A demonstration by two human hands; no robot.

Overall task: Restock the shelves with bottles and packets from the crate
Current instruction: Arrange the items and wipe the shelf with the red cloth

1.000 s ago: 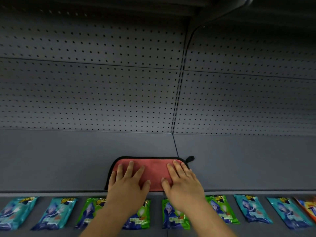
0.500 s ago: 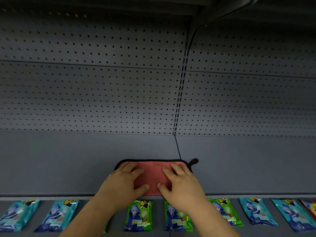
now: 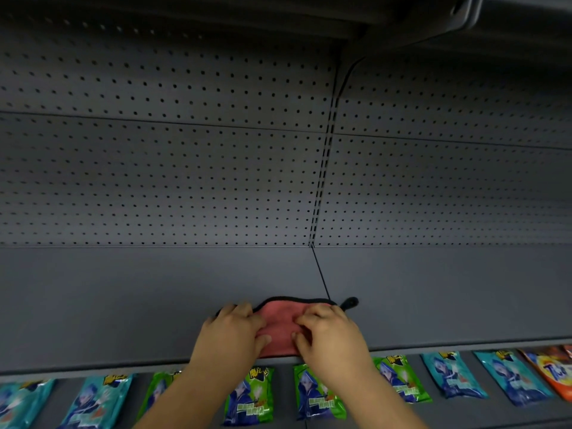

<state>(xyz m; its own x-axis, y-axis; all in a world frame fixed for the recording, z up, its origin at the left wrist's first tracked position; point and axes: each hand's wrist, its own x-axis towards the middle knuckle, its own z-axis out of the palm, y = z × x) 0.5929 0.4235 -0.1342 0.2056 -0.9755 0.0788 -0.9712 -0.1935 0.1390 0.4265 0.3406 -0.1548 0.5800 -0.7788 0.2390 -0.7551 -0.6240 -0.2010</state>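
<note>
A pink cloth [image 3: 278, 323] with a black border and a black hanging loop lies on the grey upper shelf [image 3: 123, 305] near its front edge. My left hand [image 3: 230, 335] rests on the cloth's left part with the fingers curled into the fabric. My right hand [image 3: 329, 335] grips the right part, fingers bunched. The cloth is crumpled between the two hands. On the lower shelf lies a row of packets: green packets [image 3: 249, 397] under my hands, teal packets [image 3: 453, 374] to either side, and an orange packet [image 3: 554, 373] at the far right.
A grey perforated back panel [image 3: 185, 181] rises behind the upper shelf, split by a slotted upright [image 3: 322, 181]. A dark shelf underside [image 3: 510, 20] hangs overhead at the top right. No crate and no bottles are in view.
My hands went from lying flat on the spread cloth to curling and gathering it; the cloth has bunched up and drawn back toward the shelf's front edge.
</note>
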